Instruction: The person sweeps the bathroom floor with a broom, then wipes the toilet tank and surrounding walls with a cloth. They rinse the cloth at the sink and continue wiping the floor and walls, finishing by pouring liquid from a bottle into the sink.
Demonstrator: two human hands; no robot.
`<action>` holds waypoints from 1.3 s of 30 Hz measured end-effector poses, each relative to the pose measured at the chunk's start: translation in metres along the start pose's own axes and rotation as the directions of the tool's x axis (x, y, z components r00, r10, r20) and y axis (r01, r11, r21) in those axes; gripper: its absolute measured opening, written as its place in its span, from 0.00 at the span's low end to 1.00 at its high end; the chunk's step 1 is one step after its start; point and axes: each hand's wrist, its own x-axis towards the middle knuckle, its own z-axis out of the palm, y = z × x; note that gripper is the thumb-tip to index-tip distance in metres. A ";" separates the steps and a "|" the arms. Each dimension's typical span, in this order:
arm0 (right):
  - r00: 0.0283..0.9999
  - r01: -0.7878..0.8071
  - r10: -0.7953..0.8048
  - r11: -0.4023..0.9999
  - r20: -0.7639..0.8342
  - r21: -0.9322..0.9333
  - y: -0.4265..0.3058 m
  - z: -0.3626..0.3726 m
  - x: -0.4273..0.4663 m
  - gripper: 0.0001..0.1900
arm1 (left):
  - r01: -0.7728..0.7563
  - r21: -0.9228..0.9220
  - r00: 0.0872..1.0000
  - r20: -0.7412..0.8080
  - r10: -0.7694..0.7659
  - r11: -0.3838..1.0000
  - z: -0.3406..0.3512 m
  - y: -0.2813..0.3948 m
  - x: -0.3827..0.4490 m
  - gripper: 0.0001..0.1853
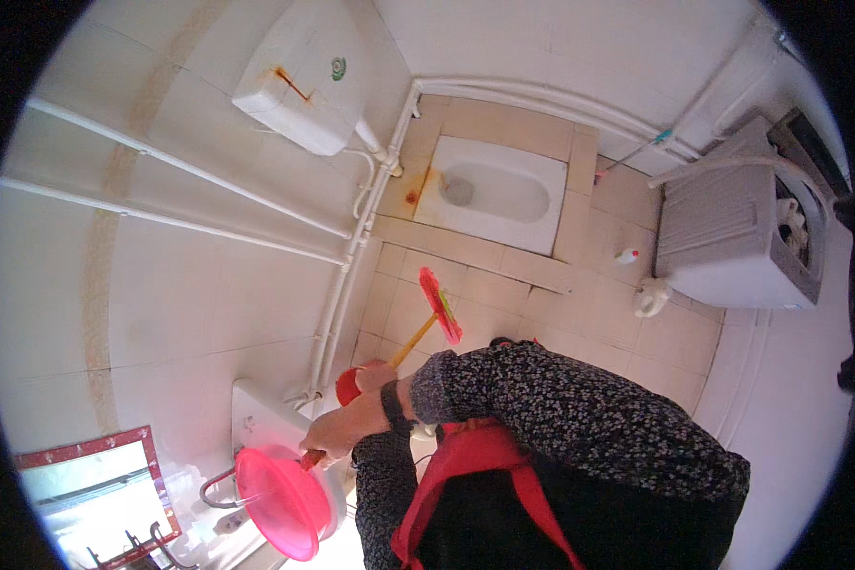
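Observation:
A long-handled brush (442, 306) with a pink-red head, a yellow-green strip and a yellow shaft points up and right over the tiled floor. My right hand (342, 427), with a black band at its wrist, is closed around the handle near a red end piece. My left hand (374, 375) is partly hidden beneath the right wrist and appears closed at the yellow shaft. A rounded red object (346, 387) shows beside the left fingers; whether it is held cannot be told. A pink plastic basin (281, 506) sits in the white washbasin (246, 406), with water running from the faucet (217, 491).
A squat toilet (495, 192) is set in a raised tiled step (470, 253) below a rust-stained cistern (306, 78). White pipes (335, 292) follow the wall. At right stand a washing machine (727, 235), a white jug (652, 298), a small red-capped bottle (627, 256) and a long-handled tool (634, 153).

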 end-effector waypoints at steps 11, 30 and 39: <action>0.697 -0.484 0.425 0.873 -0.577 0.059 0.125 -0.084 -0.038 0.09 | 0.222 -0.737 0.830 -0.201 -0.521 0.638 -0.023 0.022 -0.140 0.16; 0.519 -0.724 0.439 0.682 -0.733 -0.104 0.245 -0.128 0.179 0.18 | -0.394 -0.911 -0.468 0.313 -0.826 -0.121 0.044 -0.126 -0.419 0.33; 0.416 -0.642 0.266 0.763 -0.869 -0.074 0.202 -0.049 0.240 0.33 | -0.700 -0.568 0.103 0.520 -0.848 -0.433 0.028 -0.171 -0.427 0.30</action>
